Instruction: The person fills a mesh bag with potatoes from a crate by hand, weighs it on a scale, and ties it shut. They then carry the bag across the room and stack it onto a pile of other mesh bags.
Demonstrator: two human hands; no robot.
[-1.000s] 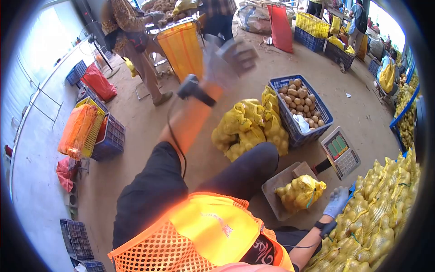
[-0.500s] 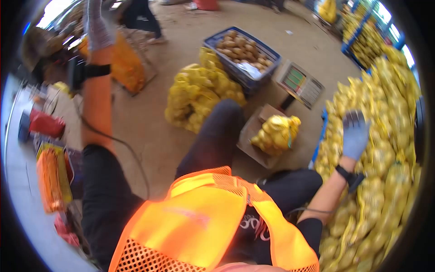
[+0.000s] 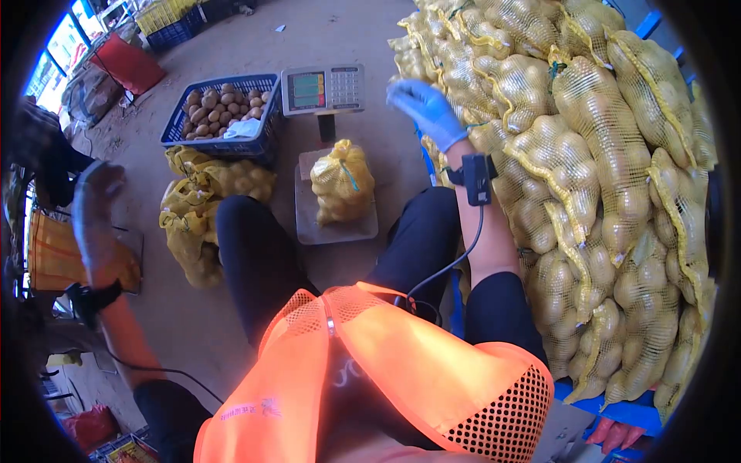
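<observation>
My right hand (image 3: 426, 112), in a blue-grey glove, is raised beside the scale display, near the stacked mesh bags (image 3: 540, 147). Its fingers stretch out, slightly bent, and nothing is in them. At the far left, my left hand (image 3: 96, 202) is gloved too and smeared by motion; its fingers look loosely apart, with no object seen in them. Between my knees, a small yellow mesh bag of potatoes (image 3: 342, 185) sits upright on the platform of the scale (image 3: 340, 231). The scale's display (image 3: 323, 89) stands behind it.
A blue crate (image 3: 272, 116) holds loose potatoes and a pale cloth. Yellow mesh bags (image 3: 208, 197) lie in front of it. The tall bag stack, on a blue frame (image 3: 641, 413), fills my right side. An orange sack (image 3: 58, 251) and a dark-clothed person (image 3: 42, 150) are at left.
My view has turned to the right and the stack fills more of it. The left arm has come down from its raised position. The mesh bag stays on the scale.
</observation>
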